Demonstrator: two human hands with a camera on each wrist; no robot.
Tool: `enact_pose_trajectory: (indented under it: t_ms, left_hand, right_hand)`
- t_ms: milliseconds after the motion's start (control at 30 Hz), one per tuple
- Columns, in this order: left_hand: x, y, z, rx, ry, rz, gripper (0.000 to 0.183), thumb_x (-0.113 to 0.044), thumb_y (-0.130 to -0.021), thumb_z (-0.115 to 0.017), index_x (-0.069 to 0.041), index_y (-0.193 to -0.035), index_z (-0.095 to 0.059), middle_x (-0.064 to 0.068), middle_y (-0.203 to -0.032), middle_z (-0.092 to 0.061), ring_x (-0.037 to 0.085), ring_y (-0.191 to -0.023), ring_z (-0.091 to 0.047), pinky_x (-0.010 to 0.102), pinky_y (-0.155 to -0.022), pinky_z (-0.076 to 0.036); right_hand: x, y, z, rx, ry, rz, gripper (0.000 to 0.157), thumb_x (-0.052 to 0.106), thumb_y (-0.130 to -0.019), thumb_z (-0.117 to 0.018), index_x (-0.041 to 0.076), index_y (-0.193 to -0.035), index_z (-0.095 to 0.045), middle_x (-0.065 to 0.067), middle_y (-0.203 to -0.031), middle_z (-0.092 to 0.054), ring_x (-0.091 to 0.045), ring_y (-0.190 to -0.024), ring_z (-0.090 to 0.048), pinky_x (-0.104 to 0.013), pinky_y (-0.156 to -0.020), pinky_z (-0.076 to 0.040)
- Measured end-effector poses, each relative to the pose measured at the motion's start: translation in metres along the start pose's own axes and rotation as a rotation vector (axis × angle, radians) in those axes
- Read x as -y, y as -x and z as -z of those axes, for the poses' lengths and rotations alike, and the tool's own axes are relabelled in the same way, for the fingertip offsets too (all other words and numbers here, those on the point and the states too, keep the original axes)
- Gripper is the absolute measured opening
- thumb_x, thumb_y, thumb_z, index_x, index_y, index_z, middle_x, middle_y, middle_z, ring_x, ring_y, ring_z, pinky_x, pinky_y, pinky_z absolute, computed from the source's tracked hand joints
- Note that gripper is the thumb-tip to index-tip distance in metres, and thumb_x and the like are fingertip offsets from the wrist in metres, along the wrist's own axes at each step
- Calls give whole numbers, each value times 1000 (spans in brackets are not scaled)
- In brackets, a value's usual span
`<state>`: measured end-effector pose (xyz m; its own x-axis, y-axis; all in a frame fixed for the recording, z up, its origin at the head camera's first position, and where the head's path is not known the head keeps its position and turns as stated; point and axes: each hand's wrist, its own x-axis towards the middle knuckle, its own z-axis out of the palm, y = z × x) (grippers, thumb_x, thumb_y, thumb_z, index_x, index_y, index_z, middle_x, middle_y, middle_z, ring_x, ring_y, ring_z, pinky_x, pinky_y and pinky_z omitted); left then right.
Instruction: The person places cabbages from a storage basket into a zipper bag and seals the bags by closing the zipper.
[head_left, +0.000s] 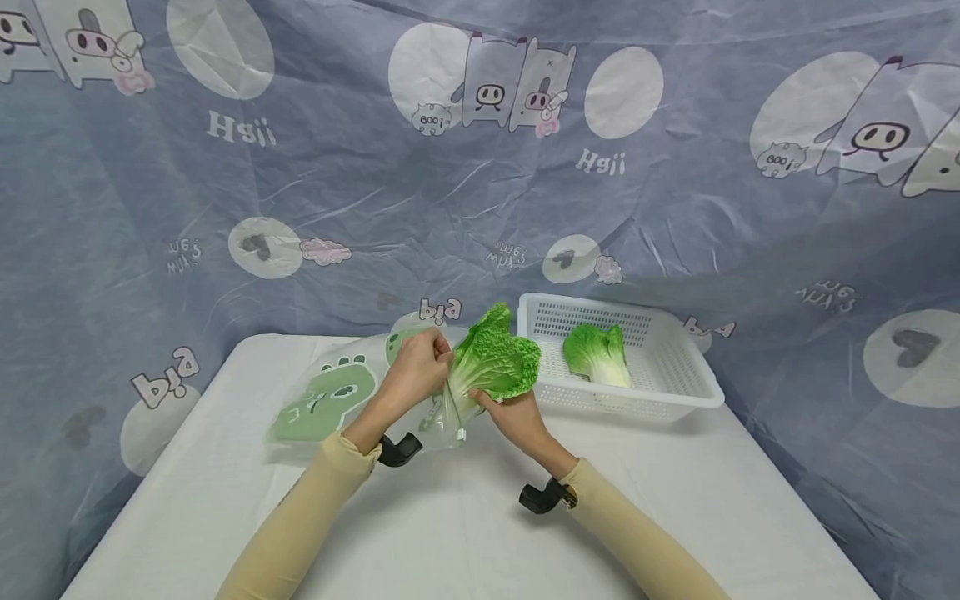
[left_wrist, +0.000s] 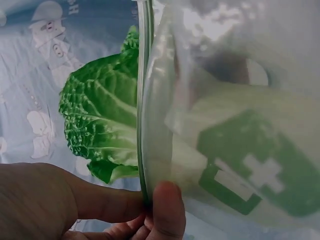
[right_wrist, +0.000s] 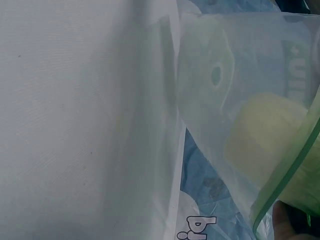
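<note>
My left hand (head_left: 418, 367) pinches the zip edge of a clear zip bag (head_left: 309, 446) printed with a green cartoon figure. The left wrist view shows thumb and finger on that green rim (left_wrist: 141, 125). A cabbage leaf (head_left: 495, 358) has its pale stem inside the bag's mouth, while its crinkled green top sticks out. Beneath and to the right of the leaf, my right hand (head_left: 517, 421) holds it, thumb over the front. Through the bag in the right wrist view, the pale stem (right_wrist: 265, 135) appears; only a bit of the right hand (right_wrist: 285, 225) shows there.
A white perforated plastic basket (head_left: 686, 358) stands at the back right of the white-covered table (head_left: 450, 533), with another cabbage leaf (head_left: 600, 354) in it. A blue-grey patterned curtain (head_left: 480, 192) hangs behind and beside the table.
</note>
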<state>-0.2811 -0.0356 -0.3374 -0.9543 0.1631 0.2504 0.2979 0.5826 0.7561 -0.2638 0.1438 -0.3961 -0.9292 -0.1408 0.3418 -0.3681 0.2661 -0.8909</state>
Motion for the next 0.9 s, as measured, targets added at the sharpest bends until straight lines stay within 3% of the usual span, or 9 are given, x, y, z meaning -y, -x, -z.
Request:
enact_pose_trajectory:
  t_ms: [233, 433, 567, 733, 900]
  left_hand:
    - [-2, 0, 2, -37, -7, -35, 8, -9, -96, -54, -6, -90, -59, 7, -78, -60, 18, -61, -54, 27, -55, -43]
    - [-2, -1, 1, -53, -8, -70, 7, -8, -96, -55, -6, -90, -58, 6, -79, -60, 17, -64, -54, 28, -57, -44]
    - [-4, 1, 1, -54, 4, -103, 6, -10, -96, -56, -7, -91, -58, 5, -80, -60, 16, -63, -54, 28, -57, -45]
    - [-10, 4, -3, -25, 2, -165, 6, -6, -94, -59, -6, -89, -59, 5, -78, -60, 14, -64, -54, 26, -58, -46]
    - [-15, 9, -6, 34, -27, -224, 7, -5, -94, -59, -7, -87, -59, 2, -75, -59, 13, -63, -52, 24, -57, -44]
  right_hand:
    - [-25, -2, 0, 200, 89, 10, 61, 13, -86, -72, 11, -139, -41, -8, -131, -54, -23, -118, -55, -41, -102, -44]
    - [-40, -5, -1, 247, 121, 26, 58, 20, -86, -71, 13, -138, -45, -6, -128, -56, -20, -116, -56, -38, -100, -45]
    - [-38, -4, 1, 332, 150, -5, 61, 21, -87, -70, 12, -141, -42, -7, -131, -56, -22, -119, -56, -40, -102, -44]
    - [-43, -8, -1, 447, 169, 12, 66, 17, -88, -70, 13, -145, -39, -4, -137, -54, -18, -122, -54, -36, -104, -43]
    - [-52, -12, -2, 483, 170, 36, 66, 15, -88, -70, 15, -146, -38, -3, -139, -53, -17, -121, -54, -34, -103, -44]
